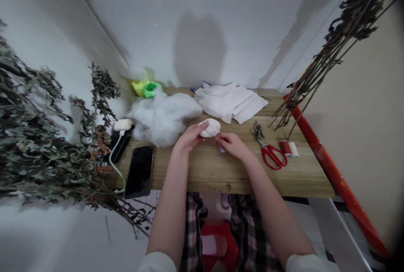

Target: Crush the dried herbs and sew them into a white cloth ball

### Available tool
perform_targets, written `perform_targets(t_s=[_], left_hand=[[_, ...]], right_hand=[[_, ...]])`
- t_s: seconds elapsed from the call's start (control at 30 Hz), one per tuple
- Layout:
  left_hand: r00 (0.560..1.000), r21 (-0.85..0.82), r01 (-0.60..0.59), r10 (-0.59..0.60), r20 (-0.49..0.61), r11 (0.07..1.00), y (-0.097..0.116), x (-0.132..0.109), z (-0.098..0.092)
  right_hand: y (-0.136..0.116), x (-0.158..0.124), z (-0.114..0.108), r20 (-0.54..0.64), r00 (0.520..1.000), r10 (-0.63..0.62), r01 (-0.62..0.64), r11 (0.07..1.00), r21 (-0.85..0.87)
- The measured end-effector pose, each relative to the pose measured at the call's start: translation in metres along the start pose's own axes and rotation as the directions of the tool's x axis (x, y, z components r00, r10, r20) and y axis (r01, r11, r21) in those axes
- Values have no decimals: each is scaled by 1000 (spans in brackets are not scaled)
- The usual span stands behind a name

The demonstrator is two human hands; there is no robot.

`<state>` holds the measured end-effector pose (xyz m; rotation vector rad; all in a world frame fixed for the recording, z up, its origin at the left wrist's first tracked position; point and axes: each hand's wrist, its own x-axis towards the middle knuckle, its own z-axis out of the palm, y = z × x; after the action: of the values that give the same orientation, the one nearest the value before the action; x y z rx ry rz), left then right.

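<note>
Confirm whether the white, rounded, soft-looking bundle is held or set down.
Held: the left hand grips the bundle, thumb lying over the bundle's left side.

A black-screened phone (139, 172) lies flat, a pale cable (112, 160) from a white block (123, 125) running along its left side. Dried foliage (57, 158) crowds the phone's left; beyond it sits a green-and-yellow bundle (152, 90); far right, a red pole (341, 183) slants.
</note>
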<state>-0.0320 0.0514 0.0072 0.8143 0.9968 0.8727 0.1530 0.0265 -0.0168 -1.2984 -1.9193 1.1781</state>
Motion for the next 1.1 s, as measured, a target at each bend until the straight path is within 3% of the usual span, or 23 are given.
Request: perform_targets(t_s=[0.37,0.83,1.1], left_hand=[[982,-161,187,-188,11,969,7,-3,3],[972,-126,234,-232,33,964,10,-4,5],[959,-138,283,-277,65,949,9,-1,5]], right_hand=[[0,0,-5,16,999,-28,26,994,109],[0,0,-6,9,999,-33,31,982,187],[3,0,-7,-6,999,-45,45,989,138]])
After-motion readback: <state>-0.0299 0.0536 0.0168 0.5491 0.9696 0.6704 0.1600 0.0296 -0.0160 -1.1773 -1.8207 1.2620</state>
